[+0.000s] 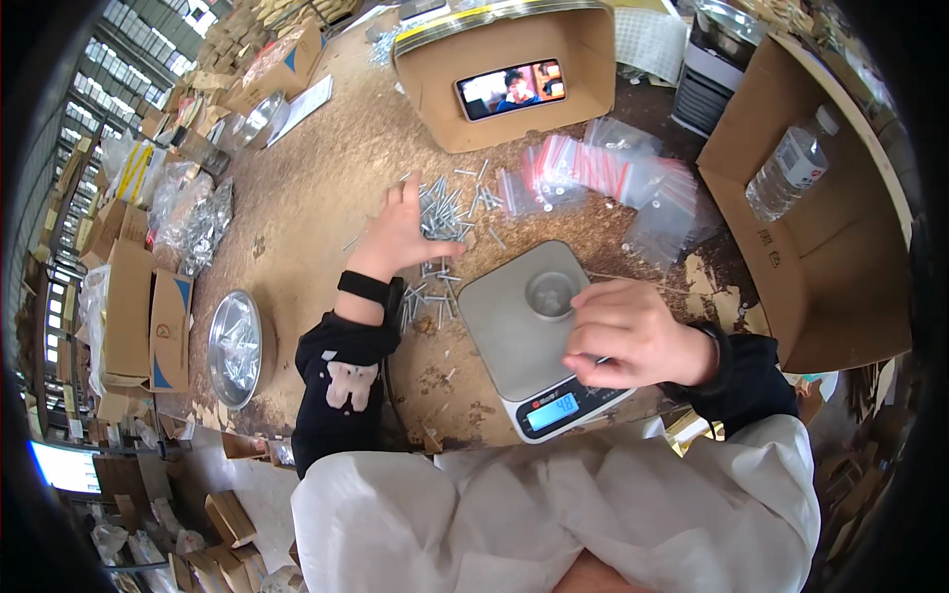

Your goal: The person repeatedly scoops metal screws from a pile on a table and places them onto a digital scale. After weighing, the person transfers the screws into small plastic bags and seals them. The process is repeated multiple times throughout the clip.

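Reaching out over the worn brown table (326,188), the left hand (407,235) lies spread with fingers open on a loose heap of small silver screws (447,212), its wrist wearing a black band. The right hand (633,331) hovers curled over the near right corner of a grey digital scale (524,331), fingers bent inward and pinching what looks like a thin screw, though the grip is too small to read surely. A small clear cup (551,294) sits on the scale's platform, and a blue-lit display (553,410) glows at its front edge. Just beyond the scale, a scatter of little clear zip bags with red seal strips (593,173) lies on the table. Farther back stands an open brown cardboard box (509,74) on its side with a phone (511,89) propped in it, screen lit. At the right, a larger open carton (820,247) holds a clear plastic water bottle (791,163) with a white label. On the left sit a round metal tin (235,348) of screws, a clear bag of silver hardware (198,222), and stacked brown cartons (148,316) bearing blue triangular marks. A white cloth (554,514) covers the person's lap.
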`<state>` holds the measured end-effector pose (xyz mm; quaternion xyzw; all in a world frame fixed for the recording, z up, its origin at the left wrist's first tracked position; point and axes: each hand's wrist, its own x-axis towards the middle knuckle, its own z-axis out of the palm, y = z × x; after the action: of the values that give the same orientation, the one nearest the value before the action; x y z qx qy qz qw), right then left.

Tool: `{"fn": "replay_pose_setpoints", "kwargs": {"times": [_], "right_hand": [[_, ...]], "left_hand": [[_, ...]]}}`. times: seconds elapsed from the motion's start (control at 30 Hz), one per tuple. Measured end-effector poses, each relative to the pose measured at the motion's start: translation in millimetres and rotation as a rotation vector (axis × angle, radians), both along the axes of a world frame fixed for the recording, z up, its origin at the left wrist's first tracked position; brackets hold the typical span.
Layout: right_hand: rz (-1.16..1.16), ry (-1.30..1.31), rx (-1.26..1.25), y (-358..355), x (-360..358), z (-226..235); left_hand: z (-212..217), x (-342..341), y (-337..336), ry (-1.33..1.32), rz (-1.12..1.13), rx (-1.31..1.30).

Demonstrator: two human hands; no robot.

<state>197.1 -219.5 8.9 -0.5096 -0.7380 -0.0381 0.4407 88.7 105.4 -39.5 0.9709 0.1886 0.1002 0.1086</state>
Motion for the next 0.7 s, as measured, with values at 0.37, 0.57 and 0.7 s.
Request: {"fn": "replay_pose_setpoints", "kwargs": {"times": [0.37, 0.57, 0.7], "right_hand": [[0.019, -0.052, 0.058, -2.9, 1.0, -10.7], [0.006, -0.036, 0.028, -1.8, 4.8, -9.9], [-0.037, -0.056, 0.035, 0.5, 8.1, -10.8]], "left_hand": [[0.7, 3.8, 5.1, 0.028, -0.066, -0.123], [1.0, 0.7, -2.2, 0.051, -0.004, -0.049], [2.7, -7.0, 12.8, -0.011, -0.068, -0.118]]}}
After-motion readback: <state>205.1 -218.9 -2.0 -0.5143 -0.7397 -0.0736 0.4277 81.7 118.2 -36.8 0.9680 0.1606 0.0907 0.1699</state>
